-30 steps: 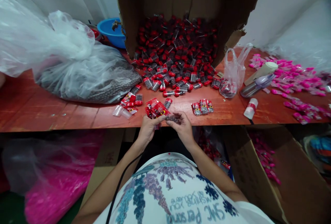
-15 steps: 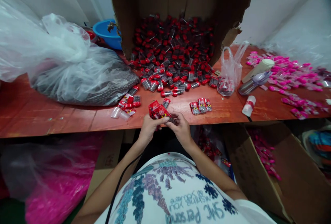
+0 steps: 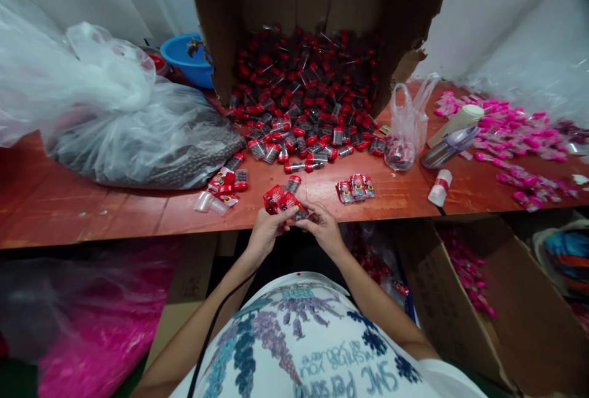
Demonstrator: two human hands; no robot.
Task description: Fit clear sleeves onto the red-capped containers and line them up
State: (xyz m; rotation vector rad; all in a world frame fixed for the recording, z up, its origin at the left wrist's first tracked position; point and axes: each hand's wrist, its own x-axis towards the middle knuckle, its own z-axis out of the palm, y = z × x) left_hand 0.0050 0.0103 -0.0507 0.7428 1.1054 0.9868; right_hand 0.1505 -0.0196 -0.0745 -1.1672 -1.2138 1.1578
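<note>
My left hand (image 3: 263, 233) is closed on red printed wrappers (image 3: 275, 197), with the thumb pressed on top. In the lower wrapper sits a small clear container of dark beads (image 3: 301, 213), and my right hand (image 3: 326, 232) pinches its end. Both hands meet just off the table's front edge. Right behind them a red-capped container (image 3: 293, 184) lies on the table. A short row of wrapped containers (image 3: 356, 188) lies to the right. More red wrappers (image 3: 219, 178), red-capped containers and clear empty cups (image 3: 211, 203) lie to the left.
A torn cardboard box (image 3: 414, 24) spills many red-capped containers onto the red table (image 3: 151, 214). At left is a big clear bag of dark beads (image 3: 151, 140); behind it, a blue basin (image 3: 184, 57). A bottle (image 3: 448, 148), a tape roll (image 3: 440, 187) and pink packets (image 3: 519, 128) lie right.
The wrappers in my hands have tilted slightly, and more of the dark-bead container shows between my fingers. The view has shifted a little; things on the table have stayed put.
</note>
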